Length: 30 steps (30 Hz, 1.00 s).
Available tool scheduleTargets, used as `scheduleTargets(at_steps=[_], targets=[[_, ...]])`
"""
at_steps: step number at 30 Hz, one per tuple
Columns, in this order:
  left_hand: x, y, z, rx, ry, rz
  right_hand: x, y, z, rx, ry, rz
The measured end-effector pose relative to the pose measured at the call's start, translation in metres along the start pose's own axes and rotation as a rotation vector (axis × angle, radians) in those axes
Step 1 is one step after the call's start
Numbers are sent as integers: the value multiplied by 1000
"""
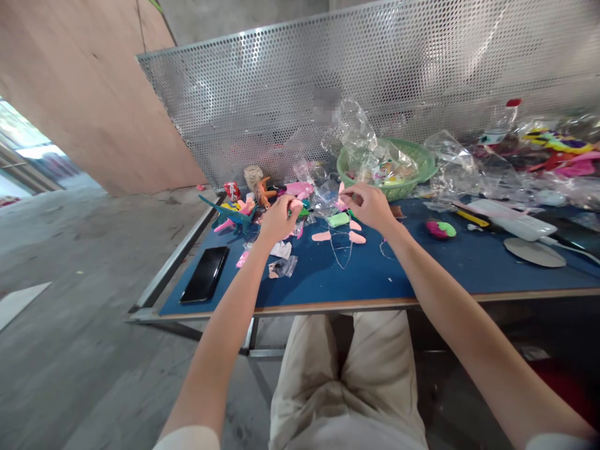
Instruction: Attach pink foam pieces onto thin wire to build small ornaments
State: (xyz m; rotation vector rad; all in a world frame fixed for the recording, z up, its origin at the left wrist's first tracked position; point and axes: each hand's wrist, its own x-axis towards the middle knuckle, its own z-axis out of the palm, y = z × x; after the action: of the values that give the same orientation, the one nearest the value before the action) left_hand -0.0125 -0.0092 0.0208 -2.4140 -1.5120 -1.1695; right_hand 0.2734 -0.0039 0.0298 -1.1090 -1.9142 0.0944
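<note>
My left hand (277, 220) is closed, its fingertips pinching a small lump of pink modelling clay (295, 205). Across from it, my right hand (368, 206) has its fingers pinched together at a pale pink piece of clay (341, 192). Between and below the hands lies a thin wire frame (341, 255) with flat pink clay pieces (321, 237) pressed onto it. A light green block (338, 220) rests just above the frame. Clear plastic wrapping (323, 194) is bunched behind, between the two hands.
Colourful clay figures, including a blue one (234, 217) and an orange one (265, 192), crowd the table's left. A phone (205, 275) lies near the front left. Behind stands a green basket (424, 170); to the right are a yellow cutter (472, 217) and a white device (513, 219).
</note>
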Motion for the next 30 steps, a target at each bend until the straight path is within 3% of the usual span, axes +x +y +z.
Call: scheduleTargets(at_steps=[5, 10, 13, 15, 19, 25, 30], targets=[[-1, 3, 6, -19, -50, -34, 1, 9, 4, -68, -160, 149], [2, -6, 12, -126, -44, -15, 1, 10, 4, -78, -231, -7], [3, -12, 19, -247, 30, 1, 2, 12, 4, -78, -323, 19], [4, -14, 23, -306, 35, -72, 2, 11, 3, -35, -351, 30], [5, -12, 24, -442, -94, -227, 1, 4, 0, 84, -250, -18], [3, -1, 22, -554, -227, -180, -2, -9, -4, 275, -99, -28], [-5, 21, 24, -744, -406, -241, -3, -13, -1, 335, -89, -71]])
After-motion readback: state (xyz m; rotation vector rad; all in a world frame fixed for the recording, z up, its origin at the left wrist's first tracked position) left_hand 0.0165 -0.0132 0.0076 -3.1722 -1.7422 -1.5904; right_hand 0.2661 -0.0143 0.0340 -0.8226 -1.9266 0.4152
